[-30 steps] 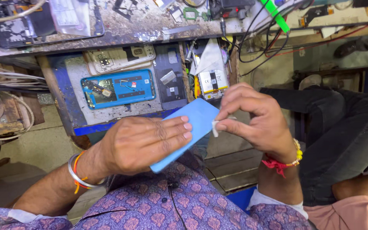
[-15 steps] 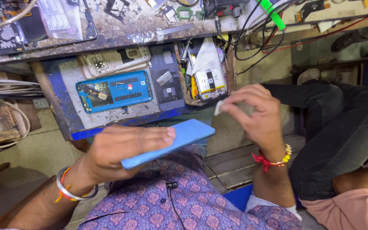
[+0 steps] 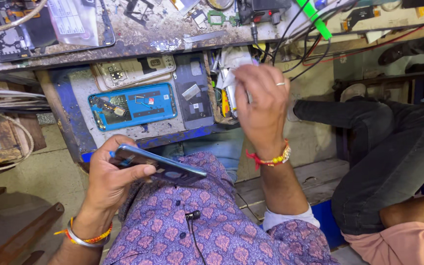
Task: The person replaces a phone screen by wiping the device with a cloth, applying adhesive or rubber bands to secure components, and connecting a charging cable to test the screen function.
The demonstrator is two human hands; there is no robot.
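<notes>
Left hand point(image 3: 111, 179) gripping blue phone point(image 3: 158, 164) flat over lap, near edge of open drawer point(image 3: 74, 132). Right hand point(image 3: 261, 105) reaching into drawer's right end, fingers curled, possibly pinching white scrap; unclear. Risk: phone sliding off loose one-handed hold; sleeve snagging cables point(image 3: 315, 44).

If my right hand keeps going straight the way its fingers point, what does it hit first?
Probably the white paper scraps in the open drawer, which the right hand is already at; depth is hard to judge from above.
</notes>
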